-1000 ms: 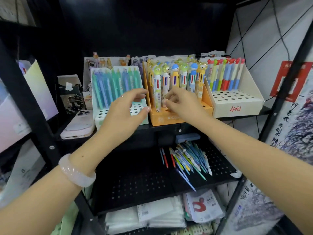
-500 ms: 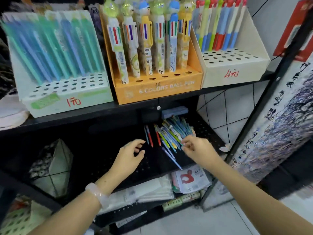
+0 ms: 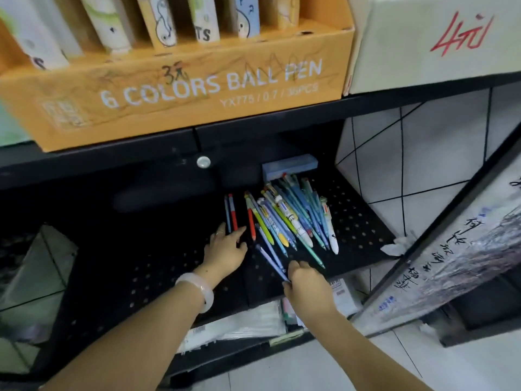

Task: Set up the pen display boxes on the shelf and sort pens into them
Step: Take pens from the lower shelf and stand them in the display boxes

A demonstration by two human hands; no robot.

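On the lower black shelf [image 3: 361, 230], a pile of pens [image 3: 293, 218] lies loose. The left hand [image 3: 225, 252] rests flat, fingers straight and slightly apart, touching a red pen [image 3: 233, 213]. The right hand [image 3: 306, 286] pinches a blue pen [image 3: 270, 258] at its near end. Above, an orange pen box [image 3: 180, 97] stands beside a white box [image 3: 434, 43].

- Orange display box [image 3: 180, 108]: its pens cut off by the top edge.
- White box [image 3: 423, 52]: only its front shows.
- Right hand [image 3: 307, 289]: fingers hidden beneath its back.
- Pen pile [image 3: 290, 218]: far ends lost in shadow.
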